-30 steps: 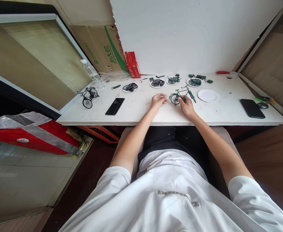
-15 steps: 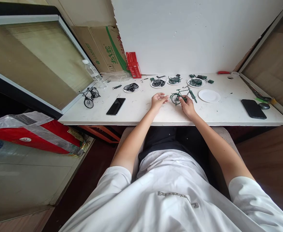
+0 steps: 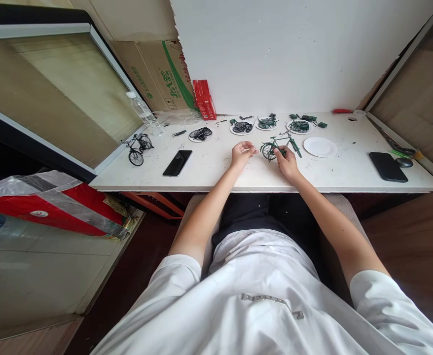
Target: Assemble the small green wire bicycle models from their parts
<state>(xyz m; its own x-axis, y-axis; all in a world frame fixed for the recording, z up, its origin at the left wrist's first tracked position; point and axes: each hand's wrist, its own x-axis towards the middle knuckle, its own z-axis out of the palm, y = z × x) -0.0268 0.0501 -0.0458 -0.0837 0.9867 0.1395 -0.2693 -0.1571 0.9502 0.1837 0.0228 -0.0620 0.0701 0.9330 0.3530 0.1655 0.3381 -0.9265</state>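
My right hand (image 3: pixel 286 161) is closed around the frame of a green model bicycle (image 3: pixel 269 152), which stands upright with its rear wheel toward the left. Just left of that wheel, apart from it, my left hand (image 3: pixel 242 155) has its thumb and fingertips pinched together. Whatever lies between those fingertips, if anything, is too small to make out. An empty white paper plate (image 3: pixel 320 147) lies to the right of the bicycle. Behind it, more plates carry green parts (image 3: pixel 300 126), more green parts (image 3: pixel 267 122) and dark parts (image 3: pixel 242 127).
A finished-looking black model bicycle (image 3: pixel 138 148) stands at the left, near a plastic bottle (image 3: pixel 142 112). One phone (image 3: pixel 177 163) lies left of my hands, another phone (image 3: pixel 388 166) far right. A red box (image 3: pixel 204 100) stands against the back wall. Pliers (image 3: pixel 401 147) lie at the right edge.
The fingers of my left hand have shifted slightly and curl in a little more. The bicycle and my right hand stay in place.
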